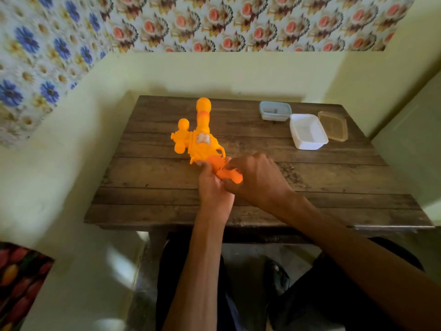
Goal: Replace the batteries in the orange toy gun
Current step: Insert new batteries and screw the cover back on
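The toy gun point(202, 139) lies on the table point(334, 187) left of centre, with its muzzle toward the far edge and its handle toward the near edge, where my hands meet. My left hand point(212, 185) cradles the handle from the left, fingers wrapped under it. My right hand point(257, 177) curls over the butt, fingertips pinching. I judge it hollow plastic: light, stiff, a little slick, with thin clips that could snap. The handle is the place to hold, braced against the wood. I can't see the battery cover.
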